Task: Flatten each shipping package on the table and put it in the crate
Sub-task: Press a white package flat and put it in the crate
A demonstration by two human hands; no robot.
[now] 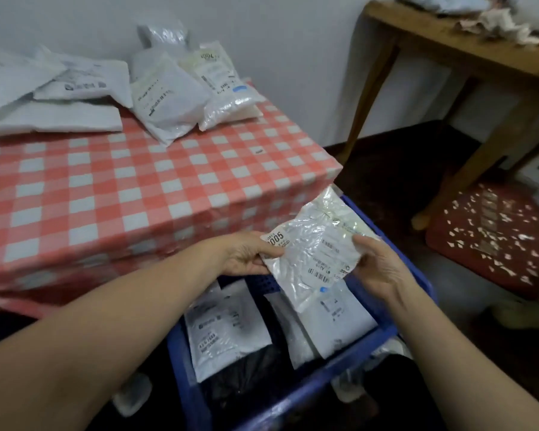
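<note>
Head view: you hold one crinkled white shipping package point(315, 247) in the air over the far end of the blue crate point(296, 396). Your left hand point(246, 256) pinches its labelled left corner, thumb on top. Your right hand point(377, 269) grips the opposite edge, fingers curled behind the plastic. Inside the crate, below the held one, lie two flat white packages point(224, 334) side by side on something dark. Beyond the crate and to its left stands the table with the red checked cloth point(122, 188). More packages point(165, 98) are heaped on the cloth's far side, well apart from the crate.
</note>
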